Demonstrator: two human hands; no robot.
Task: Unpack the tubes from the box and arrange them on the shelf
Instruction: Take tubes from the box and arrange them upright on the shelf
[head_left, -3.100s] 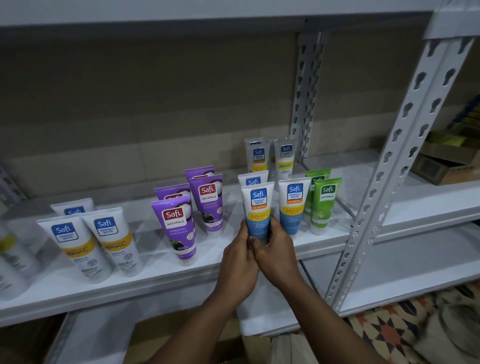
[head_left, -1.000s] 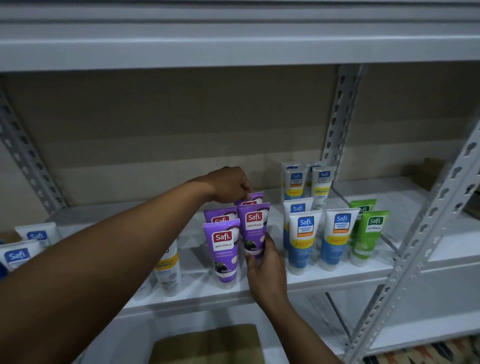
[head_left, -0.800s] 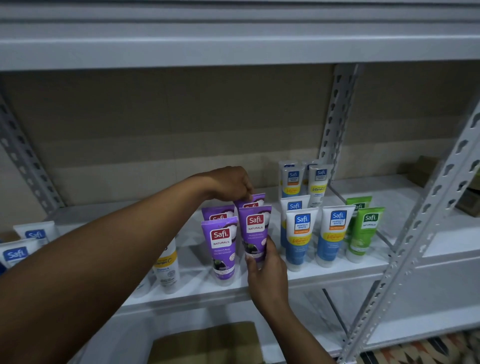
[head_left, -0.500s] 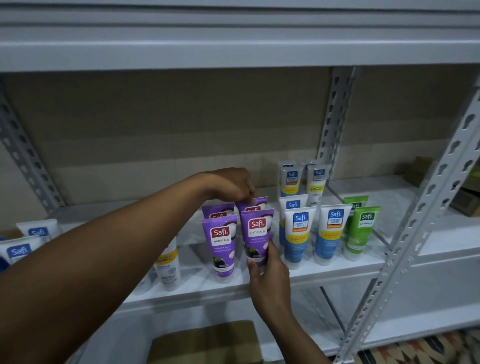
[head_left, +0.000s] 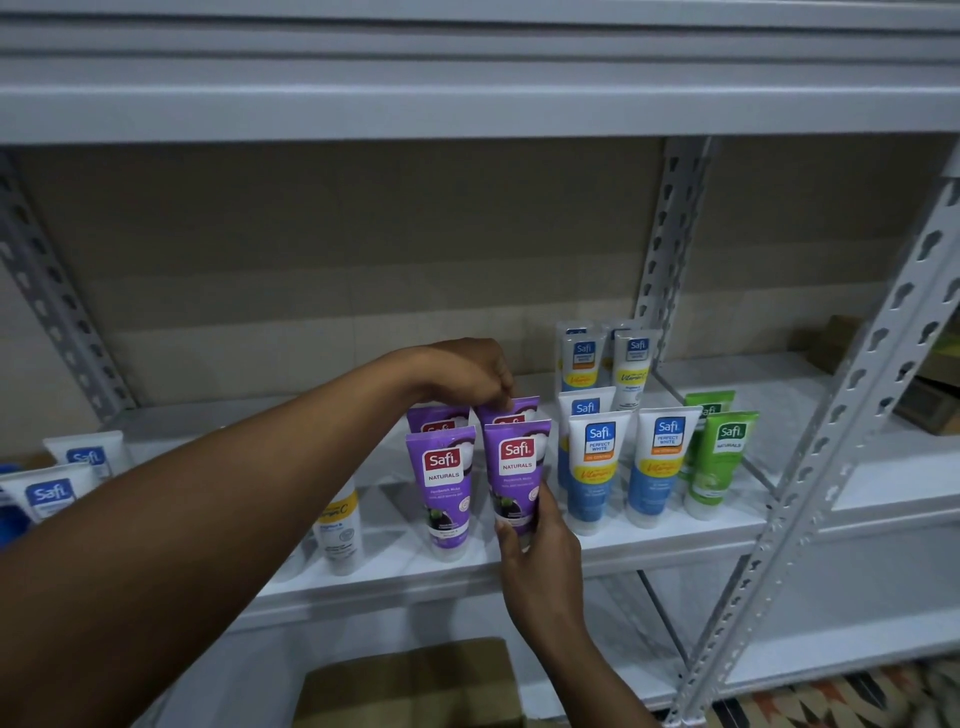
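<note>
Right grip (head_left: 540, 556) still clasping front purple tube (head_left: 514, 467), left grip (head_left: 462, 371) still pinching rear purple tube (head_left: 519, 408); positions unchanged

One view only: head-worn, wide-angle. It faces the metal shelf (head_left: 395, 571) nearly square-on, tilted a little down, at close range. An upper shelf board spans the top of frame; the uprights lean outward at both sides. The purple tubes (head_left: 519, 462) sit at about frame centre. The left forearm enters from the lower left, large and near the lens, with the left hand (head_left: 467, 374) at mid-frame. The right hand (head_left: 540, 561) rises from the bottom edge. The cardboard box (head_left: 410, 686) lies at the bottom margin, under the camera.
</note>
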